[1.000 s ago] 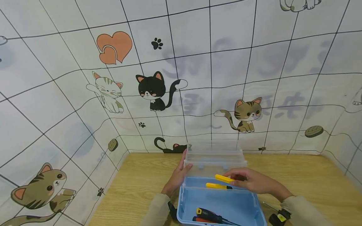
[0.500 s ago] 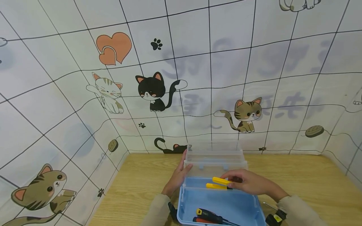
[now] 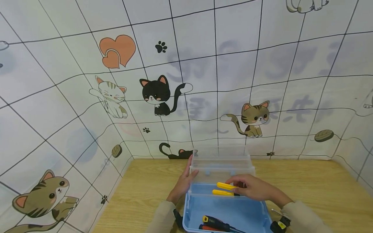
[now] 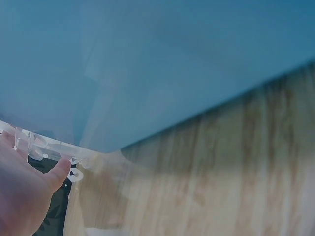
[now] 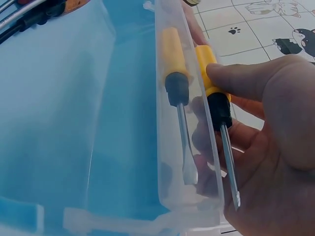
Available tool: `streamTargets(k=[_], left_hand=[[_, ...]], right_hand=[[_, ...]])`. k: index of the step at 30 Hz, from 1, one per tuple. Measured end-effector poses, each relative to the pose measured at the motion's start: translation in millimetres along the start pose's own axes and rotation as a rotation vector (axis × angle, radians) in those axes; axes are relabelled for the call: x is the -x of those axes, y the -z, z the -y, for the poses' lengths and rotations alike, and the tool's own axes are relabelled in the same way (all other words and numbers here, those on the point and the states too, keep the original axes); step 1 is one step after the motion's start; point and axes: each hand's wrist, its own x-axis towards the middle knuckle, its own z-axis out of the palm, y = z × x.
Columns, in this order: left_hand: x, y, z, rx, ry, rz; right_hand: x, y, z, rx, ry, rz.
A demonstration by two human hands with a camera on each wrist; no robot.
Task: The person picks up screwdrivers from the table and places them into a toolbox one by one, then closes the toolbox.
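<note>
My right hand pinches a screwdriver with a yellow handle, black collar and metal shaft. Its thumb presses on the handle, and the tip points down towards the palm in the right wrist view. Beside it, a second yellow-handled screwdriver with a flat tip lies within a narrow clear tray along the box's back. The blue toolbox stands with its clear lid raised. My left hand grips the lid's left edge, thumb in front, other fingers partly hidden behind.
A black-and-yellow screwdriver and a red-handled tool lie at the front of the box. The wooden table meets a cat-patterned wall covering behind the lid. A black device is at the right wrist.
My right hand has moved a little to the left with the screwdriver, and its handle has come down closer to the second one. The left hand stays on the lid.
</note>
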Motion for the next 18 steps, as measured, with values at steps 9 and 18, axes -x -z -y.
streamTargets(k=[9, 18], left_hand=[[-0.3, -1.0, 1.3, -0.001, -0.004, 0.000], [-0.4, -0.3, 0.8, 0.012, 0.005, -0.001]], right_hand=[[-3.3, -5.4, -1.2, 0.040, -0.042, -0.035], [-6.0, -8.5, -0.7, 0.057, -0.056, -0.044]])
